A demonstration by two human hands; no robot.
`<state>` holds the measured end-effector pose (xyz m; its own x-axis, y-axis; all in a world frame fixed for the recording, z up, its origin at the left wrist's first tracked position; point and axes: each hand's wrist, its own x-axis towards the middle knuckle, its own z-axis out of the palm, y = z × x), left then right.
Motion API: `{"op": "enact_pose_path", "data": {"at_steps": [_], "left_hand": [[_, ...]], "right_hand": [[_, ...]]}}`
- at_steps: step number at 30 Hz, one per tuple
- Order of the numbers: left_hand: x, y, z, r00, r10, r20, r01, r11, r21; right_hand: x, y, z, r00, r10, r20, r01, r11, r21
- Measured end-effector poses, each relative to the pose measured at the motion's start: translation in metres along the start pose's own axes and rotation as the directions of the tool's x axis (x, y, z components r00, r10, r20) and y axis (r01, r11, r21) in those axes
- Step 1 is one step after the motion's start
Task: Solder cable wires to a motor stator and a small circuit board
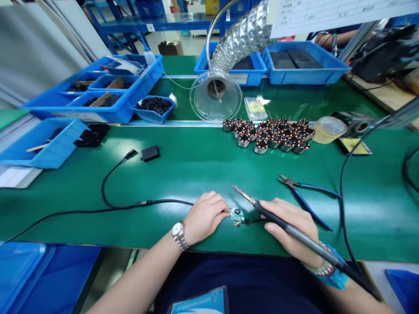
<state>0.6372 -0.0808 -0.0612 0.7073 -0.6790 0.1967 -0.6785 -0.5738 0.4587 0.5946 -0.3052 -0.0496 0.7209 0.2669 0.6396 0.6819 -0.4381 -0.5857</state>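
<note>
My left hand point(207, 216) is closed, its fingertips pinched at the left edge of a small round green circuit board point(236, 216). A black cable point(168, 201) runs from the left into this hand; its end is hidden under the fingers. Another short black lead with coloured wires leaves the board on the right. My right hand point(294, 222) grips a soldering iron point(278, 222) by its dark handle. The iron's tip points up and left, above the board and apart from it.
Blue-handled cutters point(304, 196) lie right of my right hand. Behind stand several copper-wound stators point(271, 135), a clear fume hood point(216, 96) and a round yellowish container point(329, 129). Left are a black box point(150, 153) and blue parts bins point(126, 107). The iron's cord point(343, 183) hangs at right.
</note>
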Motion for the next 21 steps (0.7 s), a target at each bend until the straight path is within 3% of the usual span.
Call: {"op": "enact_pose_path", "data": {"at_steps": [2, 7, 21], "left_hand": [[0.0001, 0.0001, -0.0001, 1.000, 0.003, -0.004, -0.003, 1.000, 0.000], [0.0000, -0.0001, 0.0003, 1.000, 0.000, -0.012, -0.001, 1.000, -0.015], [0.0004, -0.0012, 0.0005, 1.000, 0.001, -0.009, -0.001, 1.000, -0.009]], "right_hand": [[0.0005, 0.0008, -0.0047, 1.000, 0.016, -0.001, -0.015, 0.998, 0.058], [-0.0009, 0.0069, -0.0055, 0.984, 0.124, 0.125, -0.151, 0.959, 0.238], [0.0006, 0.0068, -0.0034, 0.974, 0.132, 0.182, -0.171, 0.961, 0.218]]}}
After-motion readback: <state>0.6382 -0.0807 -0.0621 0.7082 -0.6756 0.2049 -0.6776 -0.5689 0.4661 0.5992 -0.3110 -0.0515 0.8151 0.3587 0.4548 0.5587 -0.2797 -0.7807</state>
